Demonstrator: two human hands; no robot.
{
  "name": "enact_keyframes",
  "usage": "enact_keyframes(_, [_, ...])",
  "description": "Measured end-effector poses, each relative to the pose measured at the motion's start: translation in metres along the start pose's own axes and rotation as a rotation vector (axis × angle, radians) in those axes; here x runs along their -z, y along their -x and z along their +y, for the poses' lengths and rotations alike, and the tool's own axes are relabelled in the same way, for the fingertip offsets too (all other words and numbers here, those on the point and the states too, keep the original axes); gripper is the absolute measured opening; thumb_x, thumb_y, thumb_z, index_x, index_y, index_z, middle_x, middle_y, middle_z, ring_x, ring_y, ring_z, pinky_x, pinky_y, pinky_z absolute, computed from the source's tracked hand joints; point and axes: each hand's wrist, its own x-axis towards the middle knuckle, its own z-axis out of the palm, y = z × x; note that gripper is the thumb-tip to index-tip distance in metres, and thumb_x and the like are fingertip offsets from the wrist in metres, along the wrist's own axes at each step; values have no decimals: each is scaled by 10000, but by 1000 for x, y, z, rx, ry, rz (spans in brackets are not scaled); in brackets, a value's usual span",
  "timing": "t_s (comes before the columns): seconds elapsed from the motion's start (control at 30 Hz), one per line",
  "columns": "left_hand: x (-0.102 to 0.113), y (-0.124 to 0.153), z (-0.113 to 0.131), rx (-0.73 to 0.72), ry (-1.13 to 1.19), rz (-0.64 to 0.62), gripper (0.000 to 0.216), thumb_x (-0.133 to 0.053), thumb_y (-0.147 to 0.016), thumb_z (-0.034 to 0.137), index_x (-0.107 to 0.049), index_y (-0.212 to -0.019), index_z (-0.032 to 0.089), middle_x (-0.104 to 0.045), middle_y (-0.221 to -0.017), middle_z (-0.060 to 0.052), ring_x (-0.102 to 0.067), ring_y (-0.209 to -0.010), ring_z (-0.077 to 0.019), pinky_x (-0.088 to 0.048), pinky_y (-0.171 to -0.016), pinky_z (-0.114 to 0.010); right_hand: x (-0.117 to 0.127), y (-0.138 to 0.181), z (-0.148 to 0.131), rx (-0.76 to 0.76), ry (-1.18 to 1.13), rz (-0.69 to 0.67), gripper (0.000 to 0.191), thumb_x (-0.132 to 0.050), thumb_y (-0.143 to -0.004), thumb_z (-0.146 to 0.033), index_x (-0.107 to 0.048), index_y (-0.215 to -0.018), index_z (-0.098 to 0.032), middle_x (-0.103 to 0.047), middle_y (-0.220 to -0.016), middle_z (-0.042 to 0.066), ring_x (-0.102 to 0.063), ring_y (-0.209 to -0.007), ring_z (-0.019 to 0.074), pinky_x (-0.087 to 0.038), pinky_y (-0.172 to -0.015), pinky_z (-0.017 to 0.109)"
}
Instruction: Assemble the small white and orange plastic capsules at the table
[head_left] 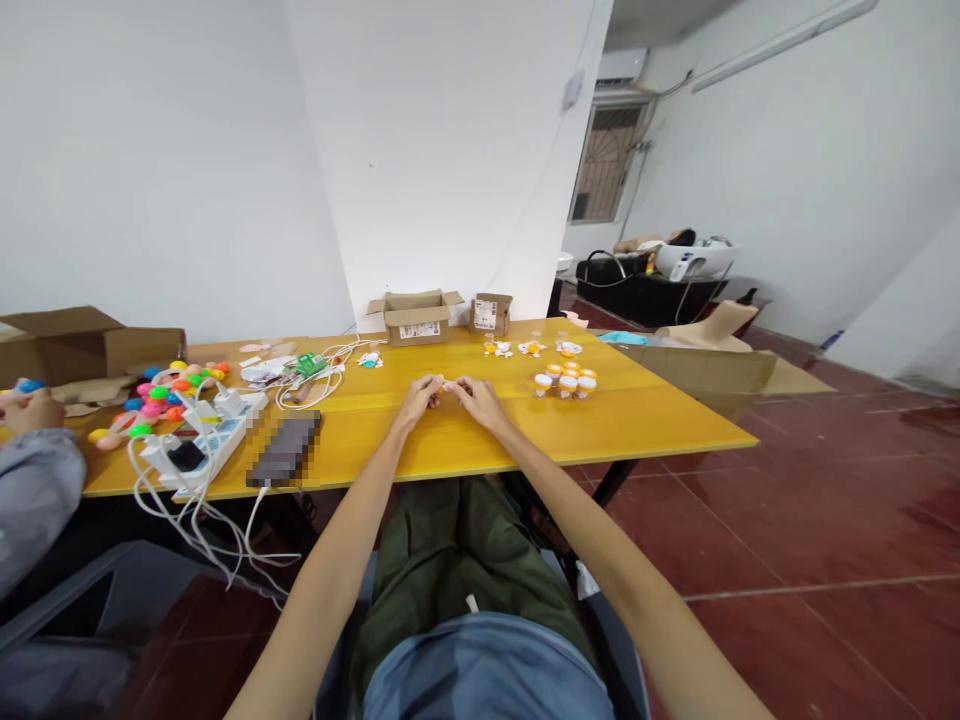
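Observation:
Both my arms reach forward over the yellow table (645, 420). My left hand (420, 397) and my right hand (477, 398) meet at the fingertips above the table's middle, pinching a small pale object (448, 385) between them; it is too small to name. To the right of my hands stand several small orange-and-white toy pieces (565, 379). More of them lie a little farther back (529, 348).
Two open cardboard boxes (416, 316) (489, 312) sit at the table's far edge. At left lie a white power strip with cables (214, 430), a dark flat device (286, 449), colourful balls (161, 395) and a large box (82, 345). Another person's sleeve and hand (30, 465) show at far left.

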Motion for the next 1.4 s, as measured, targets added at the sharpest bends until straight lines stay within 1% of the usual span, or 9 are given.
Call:
enact_keyframes(0.17, [-1,0,1,22,11,8,384,-712,-785,544,-631,-685,182,-519,-530,33,-510,-474,-103,-387,-471,-227,-2,0,0,41,-4,14,242,-593,-878,-438,-625,-770,-223,-695,-743,19,-625,-696,182,-499,-689,291])
enact_keyframes(0.37, [-2,2,4,64,19,30,428,-710,-786,569,-609,-659,173,-493,-508,39,-490,-456,-93,-374,-466,-225,-3,1,6,140,86,40,127,-659,-839,-325,-636,-916,-226,-686,-896,43,-622,-789,192,-518,-734,308])
enact_keyframes(0.5, [-4,2,5,88,14,46,444,-732,-764,578,-586,-645,176,-475,-497,49,-481,-443,-90,-369,-459,-223,-3,2,9,169,134,50,119,-635,-840,-250,-633,-959,-240,-662,-966,53,-620,-835,202,-527,-750,318])
enact_keyframes(0.63, [-4,1,4,95,-5,61,464,-707,-773,609,-582,-648,180,-467,-484,49,-481,-432,-95,-353,-441,-223,-4,2,11,180,161,49,151,-622,-848,-240,-632,-998,-246,-649,-981,52,-615,-847,208,-529,-761,330])
enact_keyframes(0.8, [-5,1,4,85,-15,69,478,-699,-775,627,-606,-666,171,-483,-482,45,-500,-437,-96,-372,-453,-221,-5,2,11,164,180,47,132,-637,-868,-294,-631,-991,-244,-665,-981,55,-618,-837,206,-523,-765,325])
enact_keyframes(0.93, [-5,2,5,71,-23,52,454,-687,-800,598,-613,-673,169,-492,-484,42,-503,-440,-95,-377,-462,-220,-5,2,9,132,191,44,108,-625,-894,-343,-639,-922,-240,-692,-918,56,-635,-827,212,-513,-773,324])
enact_keyframes(1.13, [-3,3,6,20,-30,17,401,-689,-811,544,-609,-675,175,-549,-524,24,-539,-485,-105,-414,-491,-219,-6,1,11,82,191,35,168,-598,-921,-375,-642,-824,-245,-721,-824,43,-664,-785,210,-489,-714,300])
enact_keyframes(1.3, [-3,3,6,10,-31,3,372,-697,-805,515,-594,-664,186,-538,-522,29,-536,-499,-107,-416,-502,-218,-7,0,11,40,187,26,164,-606,-922,-373,-640,-826,-245,-732,-832,42,-680,-795,211,-484,-705,293])
enact_keyframes(1.4, [-3,3,7,27,-30,11,361,-702,-801,506,-593,-667,189,-529,-509,31,-534,-494,-109,-410,-492,-218,-6,0,10,60,182,21,158,-603,-919,-377,-635,-832,-249,-726,-822,36,-674,-780,209,-487,-704,294])
